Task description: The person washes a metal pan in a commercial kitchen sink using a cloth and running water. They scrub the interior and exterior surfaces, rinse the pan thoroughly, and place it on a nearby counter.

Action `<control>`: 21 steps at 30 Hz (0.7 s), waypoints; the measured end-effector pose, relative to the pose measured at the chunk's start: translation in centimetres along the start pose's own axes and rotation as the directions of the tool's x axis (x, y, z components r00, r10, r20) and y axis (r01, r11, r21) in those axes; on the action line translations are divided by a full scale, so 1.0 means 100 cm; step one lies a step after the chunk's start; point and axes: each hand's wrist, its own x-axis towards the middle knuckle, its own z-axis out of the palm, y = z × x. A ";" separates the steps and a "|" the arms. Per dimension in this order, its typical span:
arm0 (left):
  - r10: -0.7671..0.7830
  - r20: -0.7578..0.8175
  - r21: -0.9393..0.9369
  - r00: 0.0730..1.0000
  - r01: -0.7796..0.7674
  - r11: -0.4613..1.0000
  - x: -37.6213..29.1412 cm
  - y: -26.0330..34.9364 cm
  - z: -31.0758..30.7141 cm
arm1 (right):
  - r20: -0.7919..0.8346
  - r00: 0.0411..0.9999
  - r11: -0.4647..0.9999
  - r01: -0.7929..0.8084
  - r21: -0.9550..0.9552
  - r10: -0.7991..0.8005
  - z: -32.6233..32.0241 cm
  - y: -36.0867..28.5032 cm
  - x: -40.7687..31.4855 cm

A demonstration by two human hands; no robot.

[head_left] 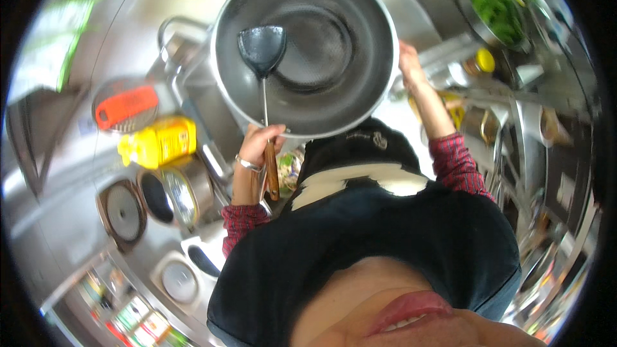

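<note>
A large dark wok [332,101] with a pale metal rim is held up in front of me. My left hand [258,147], with a bracelet at the wrist, grips the near left rim and the spatula where its metal shaft meets the wooden handle. The black head of the wok spatula [262,48] lies over the left inner side of the wok. At the right rim is my right hand [409,65], its fingers partly hidden behind the wok. A metal loop handle [181,21] shows at the wok's left side.
Left of the wok lie an orange-red plastic-handled thing [127,106], a yellow bottle [161,142] and several round containers. A sink basin [207,91] sits behind the wok. Green leafy vegetables fill a bowl [487,33] at upper right, near a yellow-lidded jar [484,60].
</note>
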 end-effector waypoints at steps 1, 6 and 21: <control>0.050 0.072 0.036 0.996 -0.053 0.998 0.006 0.005 0.001 | -0.056 0.998 1.000 0.004 0.025 -0.003 -0.009 0.007 -0.019; -0.108 0.115 0.325 0.988 0.066 0.944 0.022 0.038 0.024 | -0.356 0.934 0.960 -0.131 -0.247 0.036 -0.029 0.071 -0.122; -0.487 0.708 0.703 0.512 -0.442 0.557 -0.068 0.075 0.267 | -0.784 0.616 0.984 0.084 0.157 0.073 -0.080 0.249 -0.404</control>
